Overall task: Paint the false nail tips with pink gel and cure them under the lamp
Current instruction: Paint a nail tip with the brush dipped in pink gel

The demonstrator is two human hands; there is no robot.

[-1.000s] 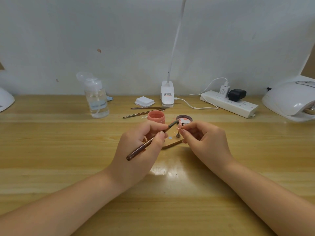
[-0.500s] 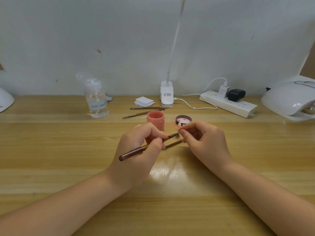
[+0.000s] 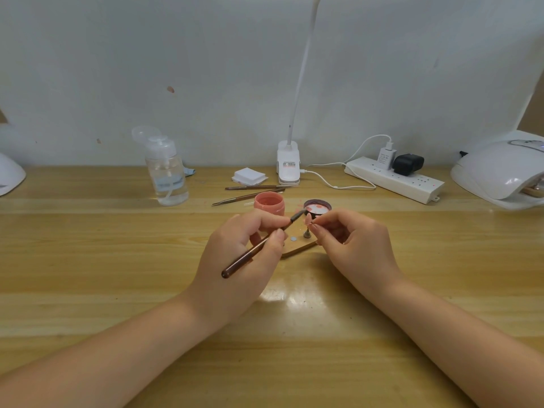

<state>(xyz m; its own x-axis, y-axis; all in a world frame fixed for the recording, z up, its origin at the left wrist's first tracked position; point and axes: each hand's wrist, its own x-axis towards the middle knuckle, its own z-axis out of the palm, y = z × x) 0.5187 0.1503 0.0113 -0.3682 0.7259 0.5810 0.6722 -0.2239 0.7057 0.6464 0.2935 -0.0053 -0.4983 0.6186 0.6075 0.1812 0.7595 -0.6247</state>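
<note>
L hand [image 3: 235,254] pinches the brown brush [image 3: 259,245] btwn thumb and forefinger, handle slanting down-left over the hand, bristle end up-right and just beside the pink nail tip [image 3: 308,219]. R hand [image 3: 353,245] is curled, fingertips pinched right next to that tip, which stands on a small stand [image 3: 307,233] on a wooden board [image 3: 297,248] btwn both hands; can't tell if the fingers actually touch it. Pink gel jar [image 3: 269,204] sits just behind the L hand, its open lid [image 3: 317,207] w/ pink dabs behind the tip, and the white curing lamp [image 3: 500,172] is at far right of the desk [image 3: 88,260], well apart.
</note>
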